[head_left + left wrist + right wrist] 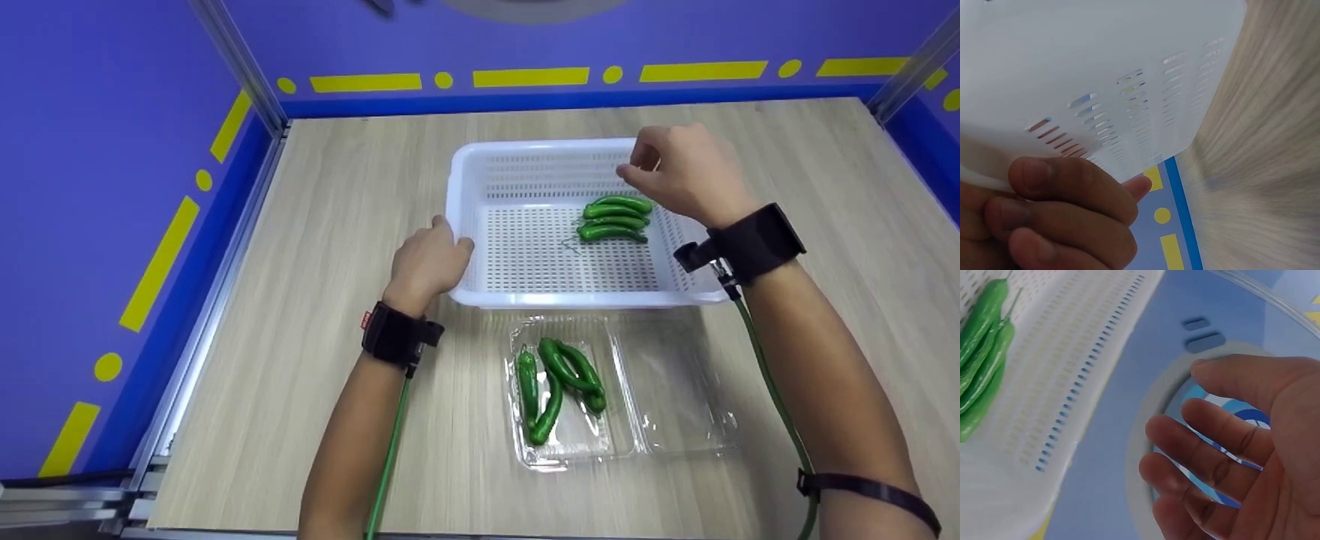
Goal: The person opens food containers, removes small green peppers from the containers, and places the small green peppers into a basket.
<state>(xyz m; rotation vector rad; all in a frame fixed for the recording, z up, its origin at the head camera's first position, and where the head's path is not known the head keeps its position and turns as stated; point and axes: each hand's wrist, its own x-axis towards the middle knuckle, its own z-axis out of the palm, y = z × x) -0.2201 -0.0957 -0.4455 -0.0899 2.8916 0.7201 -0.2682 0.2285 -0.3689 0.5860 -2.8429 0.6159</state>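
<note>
1. Nearest the lens, down at the lower right, comes the bare right forearm (832, 367), wearing a thin black band (874, 489) with a green cable (763, 375) running along it.
2. Over to the far left: a purple-blue wall panel (67, 210) marked with yellow dashes and dots, beside the pale wood-grain table (337, 225).
3. Moving right, it's the left hand (431, 259), grasping the left rim of a white rectangular plastic basket (562, 301) with slotted walls and floor; the left wrist view shows its fingers curled at that rim.
4. Just in front of the basket sits a clear plastic clamshell tray (621, 435), and inside it, several long, glossy green peppers (528, 386), some bent, lying against one another.
5. Up in the basket, toward its right side, a cluster of slim green peppers with thin stems (613, 222) lies side by side on the floor.
6. Right of the tray, its clear hinged lid (682, 390) lies folded out on the table.
7. And finally the right hand (690, 172), near the basket's rear right corner: fingers loosely bent, nothing in them, apart from the basket wall in the right wrist view.
</note>
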